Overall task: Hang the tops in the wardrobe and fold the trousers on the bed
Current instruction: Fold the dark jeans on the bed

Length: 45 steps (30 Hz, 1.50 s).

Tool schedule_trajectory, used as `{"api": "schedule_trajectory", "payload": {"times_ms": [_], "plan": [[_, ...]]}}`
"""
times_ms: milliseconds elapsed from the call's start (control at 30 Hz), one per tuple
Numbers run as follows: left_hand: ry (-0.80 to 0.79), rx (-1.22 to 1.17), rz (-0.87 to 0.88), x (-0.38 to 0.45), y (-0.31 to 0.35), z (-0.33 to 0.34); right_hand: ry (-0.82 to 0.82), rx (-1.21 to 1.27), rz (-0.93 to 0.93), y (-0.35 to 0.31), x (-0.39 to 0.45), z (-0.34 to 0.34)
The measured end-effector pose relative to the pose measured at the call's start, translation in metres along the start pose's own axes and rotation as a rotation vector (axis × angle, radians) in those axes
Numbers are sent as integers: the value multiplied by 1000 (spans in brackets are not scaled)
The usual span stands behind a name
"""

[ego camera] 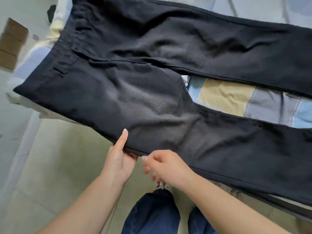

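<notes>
Head view: left hand [120, 159] pinches trousers [143, 98] hem edge; right hand [166, 168] loosely curled, empty.

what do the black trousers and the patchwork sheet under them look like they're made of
The black trousers look like a matte woven fabric, perhaps a cotton or polyester twill: fine diagonal ribbing shows near the left hand, with soft creases and no sheen. The patchwork sheet in blue, tan and grey blocks looks like thin plain-woven cotton, matte and lightly wrinkled, with pale stitch lines; the fibre itself cannot be told.
</notes>
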<state>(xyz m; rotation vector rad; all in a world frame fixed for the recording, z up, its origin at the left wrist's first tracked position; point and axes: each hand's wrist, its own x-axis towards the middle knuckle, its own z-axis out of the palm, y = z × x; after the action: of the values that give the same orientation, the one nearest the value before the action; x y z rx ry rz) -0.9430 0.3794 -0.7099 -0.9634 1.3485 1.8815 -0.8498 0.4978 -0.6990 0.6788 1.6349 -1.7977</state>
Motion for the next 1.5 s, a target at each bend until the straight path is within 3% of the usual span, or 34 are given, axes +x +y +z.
{"api": "schedule_trajectory", "payload": {"times_ms": [67, 133, 300, 400, 533, 667, 867, 1200, 1500], "plan": [[-61, -42, 22, 0, 26, -4, -103, 419, 274, -10, 2, 33], [-58, -28, 59, 2, 47, -5, -46, 774, 402, -16, 5, 57], [1, 74, 104, 5, 87, -12, 281, 1258, 303, -65, 27, 80], [13, 105, 79, 3, 97, -16, 426, 1394, 266, -96, 34, 81], [92, 66, 37, 11, 108, -11, 537, 1409, 273, -109, 28, 81], [290, 16, 71, 30, 146, -7, 556, 1395, 309, -106, 17, 82], [502, 56, 281, 56, 240, 3, 601, 1212, 210, -125, 24, 24], [267, 127, 401, 98, 301, 118, 737, 972, 5, -221, 83, -127], [65, 366, 306, 208, 346, 218, 864, 762, 52, -264, 177, -233]]}}
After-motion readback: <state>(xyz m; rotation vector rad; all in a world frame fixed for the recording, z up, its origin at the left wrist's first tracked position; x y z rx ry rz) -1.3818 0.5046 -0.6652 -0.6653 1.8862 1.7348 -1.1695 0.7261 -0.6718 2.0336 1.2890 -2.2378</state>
